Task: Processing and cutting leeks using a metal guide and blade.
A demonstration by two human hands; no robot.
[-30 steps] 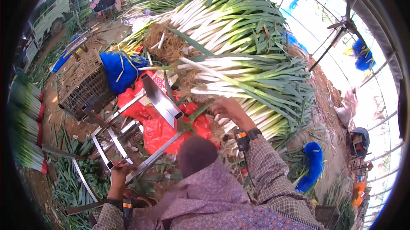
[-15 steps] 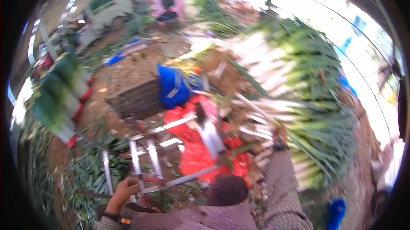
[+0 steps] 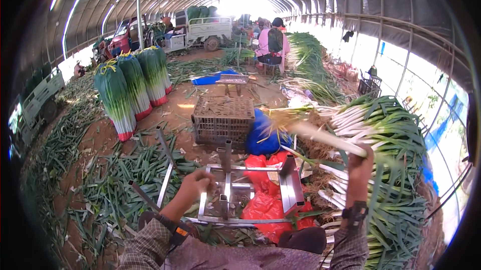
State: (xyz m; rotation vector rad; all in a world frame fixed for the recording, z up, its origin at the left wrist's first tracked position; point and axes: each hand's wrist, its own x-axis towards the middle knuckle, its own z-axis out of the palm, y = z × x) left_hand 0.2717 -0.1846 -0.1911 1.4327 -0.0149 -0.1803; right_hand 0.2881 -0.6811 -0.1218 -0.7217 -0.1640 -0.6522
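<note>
In my right hand (image 3: 359, 172), fingers closed round its stalk, is a leek (image 3: 328, 139); its root end points left and is smeared by motion. A big pile of leeks (image 3: 396, 170) lies beside and beyond that hand, white ends toward me and green leaves to the right. My left hand (image 3: 195, 190) hovers over the left part of a low metal frame (image 3: 220, 218) with upright posts. Its fingers are curled, and whether anything is in them is hidden. Red plastic sheeting (image 3: 263, 212) lies in and under the frame.
Ahead stand a plastic crate (image 3: 223, 122) and a blue bag (image 3: 263, 137). Tied leek bundles (image 3: 123, 94) stand at the left, above scattered leaves (image 3: 135, 182). Farther off, a person in pink (image 3: 273, 44) sits near a white truck (image 3: 208, 29).
My view has tilted up and steadied, showing the tunnel roof. My right hand has risen with the leek above the pile. My left hand has lifted over the frame.
</note>
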